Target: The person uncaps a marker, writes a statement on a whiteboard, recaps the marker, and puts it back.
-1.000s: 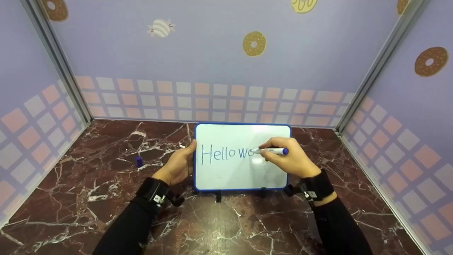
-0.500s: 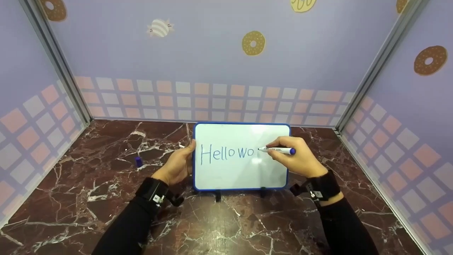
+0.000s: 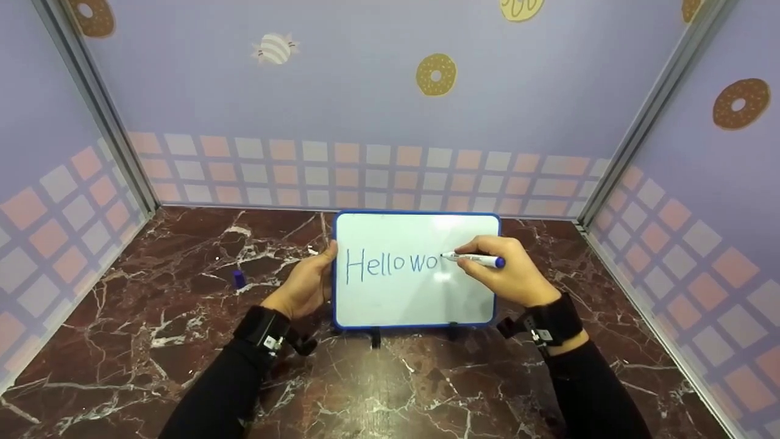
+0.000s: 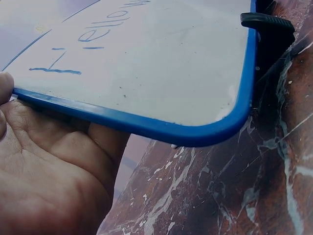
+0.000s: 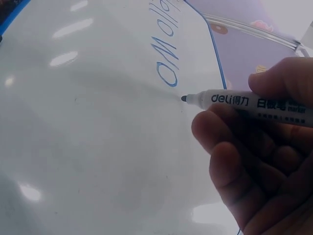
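A blue-framed whiteboard [image 3: 396, 305] stands tilted on the table, with "Hello wo" written across it in blue. My left hand [image 3: 303, 281] grips its left edge, thumb at the front of the frame and fingers behind, as the left wrist view shows. My right hand [image 3: 509, 271] pinches a white whiteboard marker [image 3: 478, 259] with a blue end. In the right wrist view the uncapped tip of the marker [image 5: 220, 99] is right at the board's surface, just past the letter "o". A blue marker cap [image 3: 239, 279] stands on the table left of my left hand.
Black stand feet [image 3: 376, 337] stick out under the board's lower edge. The dark red marbled table [image 3: 390, 390] is enclosed by patterned walls [image 3: 365, 110] at the back and sides.
The marker tip has left the letter "o", moved right, then slightly back left, and is now just beside the finished "o". My left hand keeps its grip on the whiteboard.
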`<state>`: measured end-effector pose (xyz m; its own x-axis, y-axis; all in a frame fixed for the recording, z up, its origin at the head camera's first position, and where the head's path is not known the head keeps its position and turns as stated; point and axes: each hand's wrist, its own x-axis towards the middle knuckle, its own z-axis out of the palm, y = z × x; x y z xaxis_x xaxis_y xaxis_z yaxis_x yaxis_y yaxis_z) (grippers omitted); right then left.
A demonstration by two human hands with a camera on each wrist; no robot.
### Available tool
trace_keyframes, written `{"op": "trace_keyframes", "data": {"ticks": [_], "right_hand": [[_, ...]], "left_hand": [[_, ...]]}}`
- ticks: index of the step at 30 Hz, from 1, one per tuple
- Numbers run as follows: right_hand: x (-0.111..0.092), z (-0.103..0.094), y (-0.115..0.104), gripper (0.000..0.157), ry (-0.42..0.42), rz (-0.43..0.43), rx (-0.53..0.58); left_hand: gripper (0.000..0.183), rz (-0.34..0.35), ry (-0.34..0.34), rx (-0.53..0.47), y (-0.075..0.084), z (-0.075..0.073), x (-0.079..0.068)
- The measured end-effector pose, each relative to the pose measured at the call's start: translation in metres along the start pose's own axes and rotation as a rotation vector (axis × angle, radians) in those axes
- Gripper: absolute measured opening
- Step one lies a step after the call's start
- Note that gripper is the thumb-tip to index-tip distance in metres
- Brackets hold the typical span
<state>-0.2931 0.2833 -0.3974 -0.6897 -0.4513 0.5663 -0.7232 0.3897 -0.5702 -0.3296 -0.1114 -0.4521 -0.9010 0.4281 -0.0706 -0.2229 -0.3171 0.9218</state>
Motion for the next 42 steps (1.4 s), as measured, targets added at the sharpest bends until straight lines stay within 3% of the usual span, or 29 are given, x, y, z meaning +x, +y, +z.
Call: {"op": "trace_keyframes", "data": {"ticks": [11,24,42], "right_hand": [[0.000,0.000,0.000,0.015,-0.020,0.005,-0.008],[0.000,-0.002,-0.008,0.010,-0.116,0.134,-0.045],[-0.001,-0.002,-0.009,0.009,-0.154,0.165,-0.040]], "left_hand": [[0.055,0.007,-0.027,0.011,0.001,0.000,-0.001],[0.056,0.009,-0.013,0.004,0.000,0.000,0.000],[0.052,-0.003,-0.006,0.002,0.000,0.000,-0.001]]}}
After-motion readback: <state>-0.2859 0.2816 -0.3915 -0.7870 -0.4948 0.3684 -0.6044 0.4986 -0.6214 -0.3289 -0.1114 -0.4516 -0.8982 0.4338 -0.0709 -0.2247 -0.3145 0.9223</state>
